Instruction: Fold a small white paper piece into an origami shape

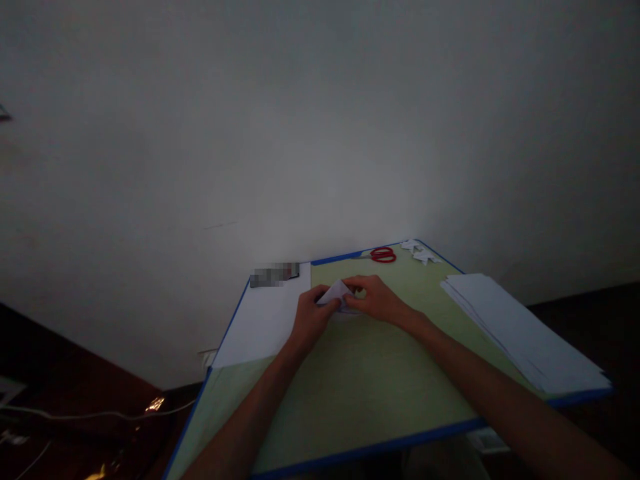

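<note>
A small piece of folded white paper (338,292) with a pointed top is held just above the middle of the table. My left hand (313,312) grips its left side, thumb across the front. On the right side, my right hand (374,298) pinches the same paper between thumb and fingers. The fingers behind the paper are partly hidden, and the exact folds are too dim to make out.
The light green table (320,400) has blue edging and stands against a wall. Red-handled scissors (383,255) and small folded paper shapes (425,256) lie at the back. A paper stack (520,327) is at right; a white sheet (260,327) and a blurred-out object (275,275) are at left.
</note>
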The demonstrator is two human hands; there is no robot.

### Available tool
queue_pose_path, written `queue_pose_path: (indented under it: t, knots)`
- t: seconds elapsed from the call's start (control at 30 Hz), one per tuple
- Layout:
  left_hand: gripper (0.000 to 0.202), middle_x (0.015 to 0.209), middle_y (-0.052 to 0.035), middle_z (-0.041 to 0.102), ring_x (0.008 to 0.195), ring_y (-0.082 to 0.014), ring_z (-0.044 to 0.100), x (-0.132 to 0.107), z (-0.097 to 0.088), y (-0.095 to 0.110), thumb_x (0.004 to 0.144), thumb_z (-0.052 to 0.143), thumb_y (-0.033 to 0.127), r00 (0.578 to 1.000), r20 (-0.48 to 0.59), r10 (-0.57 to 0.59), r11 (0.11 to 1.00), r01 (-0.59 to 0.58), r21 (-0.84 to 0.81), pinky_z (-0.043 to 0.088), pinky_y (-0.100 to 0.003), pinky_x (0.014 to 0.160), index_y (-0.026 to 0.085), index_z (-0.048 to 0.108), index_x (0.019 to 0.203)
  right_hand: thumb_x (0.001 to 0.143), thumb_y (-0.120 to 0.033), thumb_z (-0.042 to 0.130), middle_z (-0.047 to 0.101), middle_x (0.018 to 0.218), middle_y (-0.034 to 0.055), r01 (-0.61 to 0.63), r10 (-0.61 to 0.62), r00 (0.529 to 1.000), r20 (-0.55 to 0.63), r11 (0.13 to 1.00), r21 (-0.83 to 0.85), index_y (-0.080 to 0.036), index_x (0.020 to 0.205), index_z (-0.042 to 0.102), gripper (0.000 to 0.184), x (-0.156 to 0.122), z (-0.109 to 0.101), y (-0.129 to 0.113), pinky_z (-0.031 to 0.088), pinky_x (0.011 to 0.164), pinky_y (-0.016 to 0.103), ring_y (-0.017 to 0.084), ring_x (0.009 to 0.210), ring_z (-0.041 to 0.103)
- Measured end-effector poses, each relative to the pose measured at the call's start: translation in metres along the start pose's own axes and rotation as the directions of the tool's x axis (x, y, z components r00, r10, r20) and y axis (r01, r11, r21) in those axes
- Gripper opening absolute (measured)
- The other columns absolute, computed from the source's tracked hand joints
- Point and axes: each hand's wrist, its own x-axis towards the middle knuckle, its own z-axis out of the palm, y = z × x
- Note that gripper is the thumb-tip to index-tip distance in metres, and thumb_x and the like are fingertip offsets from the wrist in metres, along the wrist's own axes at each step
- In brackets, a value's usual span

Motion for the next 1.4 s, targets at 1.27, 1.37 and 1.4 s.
queue_pose_path:
  t: [1.27,1.37,1.4]
  knots:
    - [0.018,0.071,0.0000,0.066,0.067,-0.0162,0.058,0.0021,-0.0007,-0.0053,0.068,0.067,0.028,0.998,-0.001,-0.063,0.998,0.063,-0.012,0.043,-0.026,0.061,0.015,0.072,0.079,0.096,-0.026,0.050,0.074,0.112,0.0151,0.040,-0.038,0.999,0.039,0.998,-0.054,-0.014,0.136,0.061,0.042,-0.0008,0.0016,0.0099,0.051,0.084,0.036,0.023,0.093,0.068]
    - [0.019,0.072,-0.0002,0.067,0.068,-0.0165,0.059,0.0020,-0.0012,-0.0053,0.068,0.068,0.029,0.998,0.005,-0.067,0.998,0.067,-0.010,0.044,-0.026,0.063,0.015,0.073,0.081,0.097,-0.025,0.048,0.075,0.109,0.0146,0.058,-0.054,0.997,0.050,0.993,-0.101,-0.013,0.138,0.058,0.044,-0.0007,0.0006,0.0090,0.051,0.084,0.036,0.023,0.092,0.068]
    - [0.019,0.073,-0.0004,0.067,0.068,-0.0167,0.059,0.0018,-0.0013,-0.0049,0.069,0.068,0.029,0.998,0.008,-0.070,0.997,0.070,-0.012,0.044,-0.026,0.063,0.015,0.073,0.081,0.097,-0.024,0.048,0.075,0.109,0.0145,0.062,-0.057,0.997,0.050,0.993,-0.104,-0.013,0.138,0.058,0.044,-0.0007,0.0004,0.0087,0.051,0.085,0.036,0.023,0.092,0.068]
